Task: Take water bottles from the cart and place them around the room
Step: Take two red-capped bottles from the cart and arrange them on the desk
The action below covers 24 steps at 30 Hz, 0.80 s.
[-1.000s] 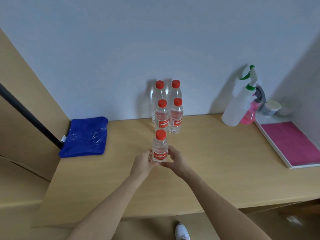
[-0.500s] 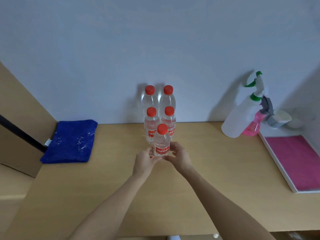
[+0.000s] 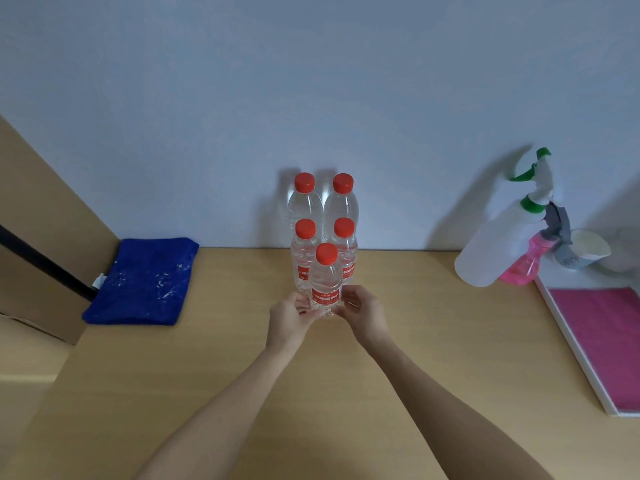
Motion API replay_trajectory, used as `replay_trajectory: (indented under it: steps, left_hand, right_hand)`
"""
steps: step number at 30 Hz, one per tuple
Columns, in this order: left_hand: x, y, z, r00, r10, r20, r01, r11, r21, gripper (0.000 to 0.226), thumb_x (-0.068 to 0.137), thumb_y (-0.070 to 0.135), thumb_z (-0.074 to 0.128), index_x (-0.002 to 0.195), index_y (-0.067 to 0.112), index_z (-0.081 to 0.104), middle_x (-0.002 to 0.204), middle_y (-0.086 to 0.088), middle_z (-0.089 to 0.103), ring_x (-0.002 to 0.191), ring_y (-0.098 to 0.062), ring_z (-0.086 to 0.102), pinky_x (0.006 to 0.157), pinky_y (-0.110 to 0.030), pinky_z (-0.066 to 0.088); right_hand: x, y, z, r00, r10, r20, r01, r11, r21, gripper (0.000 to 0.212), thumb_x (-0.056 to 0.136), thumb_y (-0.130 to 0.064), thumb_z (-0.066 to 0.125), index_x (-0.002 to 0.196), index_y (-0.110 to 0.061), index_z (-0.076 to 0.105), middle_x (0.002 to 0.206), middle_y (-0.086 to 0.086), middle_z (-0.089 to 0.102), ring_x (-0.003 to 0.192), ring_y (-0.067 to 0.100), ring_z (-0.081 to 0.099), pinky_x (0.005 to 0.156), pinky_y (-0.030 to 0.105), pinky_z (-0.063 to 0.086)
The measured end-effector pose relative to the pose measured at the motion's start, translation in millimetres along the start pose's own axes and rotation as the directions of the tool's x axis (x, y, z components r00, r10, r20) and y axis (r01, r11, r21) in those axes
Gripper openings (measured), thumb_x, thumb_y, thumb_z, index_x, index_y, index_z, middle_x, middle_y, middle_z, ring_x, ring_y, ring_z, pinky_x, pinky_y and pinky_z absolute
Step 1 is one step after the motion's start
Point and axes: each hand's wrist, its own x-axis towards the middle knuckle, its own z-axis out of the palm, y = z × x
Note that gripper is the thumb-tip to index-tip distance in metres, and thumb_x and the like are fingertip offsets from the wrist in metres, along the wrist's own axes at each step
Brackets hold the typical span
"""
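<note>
Here both arms reach forward, left hand (image 3: 289, 315) and right hand (image 3: 365, 311) cupping the front bottle (image 3: 325, 284).

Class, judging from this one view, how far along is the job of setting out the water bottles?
Done: four red-capped bottles stand in two pairs by the wall. In hand: the left hand and right hand grip a fifth bottle in front of them on the desk. Left: releasing it; the cart is not visible.
</note>
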Motion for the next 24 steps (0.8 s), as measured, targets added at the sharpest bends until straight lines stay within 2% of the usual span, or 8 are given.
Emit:
replay_trajectory:
  steps: [2, 3, 6, 7, 11, 15, 21, 24]
  left_hand:
    - [0, -2, 1, 1.0, 0.009, -0.004, -0.009, 1.0, 0.002, 0.031, 0.066, 0.02, 0.085, 0.084, 0.007, 0.064, 0.082, -0.004, 0.071, 0.081, -0.013, 0.068, 0.078, -0.027, 0.055]
    - [0, -2, 2, 1.0, 0.01, -0.003, -0.01, 1.0, -0.007, 0.03, 0.066, 0.019, 0.085, 0.083, 0.009, 0.063, 0.081, -0.004, 0.071, 0.081, -0.013, 0.068, 0.078, -0.025, 0.055]
    - [-4, 1, 1, 1.0, 0.013, 0.009, -0.013, 0.999, -0.043, 0.03, 0.068, 0.015, 0.083, 0.085, 0.01, 0.06, 0.082, -0.004, 0.068, 0.082, -0.013, 0.067, 0.072, -0.009, 0.051]
    - [-5, 2, 0, 1.0, 0.023, 0.014, -0.022, 0.998, -0.057, 0.03, 0.068, 0.015, 0.083, 0.087, 0.01, 0.059, 0.084, -0.004, 0.068, 0.083, -0.012, 0.067, 0.072, -0.008, 0.051]
    - [-11, 5, -4, 0.997, 0.069, 0.042, -0.065, 0.994, -0.092, 0.036, 0.07, 0.013, 0.081, 0.097, 0.015, 0.058, 0.091, 0.003, 0.066, 0.089, -0.008, 0.064, 0.084, -0.017, 0.049]
    - [-12, 9, -2, 0.998, 0.066, 0.017, -0.064, 0.992, -0.112, 0.034, 0.07, 0.011, 0.08, 0.094, 0.016, 0.057, 0.085, 0.008, 0.064, 0.084, -0.005, 0.064, 0.082, -0.018, 0.051]
    - [-11, 12, -4, 0.998, 0.06, 0.029, -0.058, 0.996, -0.066, 0.033, 0.072, 0.014, 0.08, 0.096, 0.014, 0.056, 0.086, 0.005, 0.063, 0.085, -0.009, 0.064, 0.081, -0.018, 0.051]
    - [-12, 15, -10, 0.996, 0.059, 0.068, -0.058, 0.998, -0.025, 0.03, 0.079, 0.015, 0.074, 0.105, 0.01, 0.058, 0.094, 0.001, 0.064, 0.089, -0.01, 0.062, 0.078, -0.009, 0.046]
  right_hand:
    - [0, -2, -1, 1.0, -0.005, 0.013, 0.005, 1.0, 0.011, 0.031, 0.076, 0.0, 0.071, 0.098, -0.02, 0.061, 0.094, -0.013, 0.066, 0.096, 0.009, 0.063, 0.093, 0.027, 0.049]
    - [-1, -2, -1, 1.0, -0.012, 0.021, 0.011, 1.0, 0.015, 0.032, 0.076, 0.001, 0.07, 0.097, -0.021, 0.061, 0.094, -0.013, 0.066, 0.096, 0.009, 0.064, 0.094, 0.028, 0.049]
    - [-2, -4, -1, 0.999, -0.02, 0.038, 0.019, 1.0, 0.017, 0.036, 0.076, 0.002, 0.071, 0.098, -0.025, 0.06, 0.096, -0.013, 0.066, 0.098, 0.01, 0.063, 0.094, 0.027, 0.048]
    - [-3, -4, -1, 0.999, -0.015, 0.04, 0.015, 1.0, 0.012, 0.036, 0.076, 0.0, 0.072, 0.1, -0.025, 0.06, 0.097, -0.014, 0.066, 0.099, 0.009, 0.063, 0.094, 0.025, 0.047]
    - [-9, -6, 0, 1.0, 0.0, 0.019, 0.0, 1.0, 0.0, 0.041, 0.076, -0.006, 0.074, 0.114, -0.014, 0.06, 0.1, -0.011, 0.064, 0.099, 0.005, 0.061, 0.088, 0.013, 0.044]
    - [-11, -10, 4, 0.999, 0.025, -0.023, -0.024, 0.999, 0.034, 0.036, 0.078, -0.005, 0.071, 0.112, -0.013, 0.063, 0.102, -0.006, 0.068, 0.099, 0.01, 0.064, 0.091, 0.028, 0.051]
    - [-11, -16, 1, 0.999, 0.03, 0.023, -0.03, 1.0, 0.006, 0.036, 0.08, -0.005, 0.069, 0.114, -0.014, 0.062, 0.103, -0.007, 0.068, 0.101, 0.008, 0.064, 0.095, 0.032, 0.05]
    - [-12, -14, 2, 0.998, 0.055, 0.02, -0.054, 0.997, -0.048, 0.042, 0.082, -0.011, 0.069, 0.122, -0.012, 0.057, 0.109, -0.002, 0.067, 0.104, 0.011, 0.062, 0.097, 0.036, 0.05]
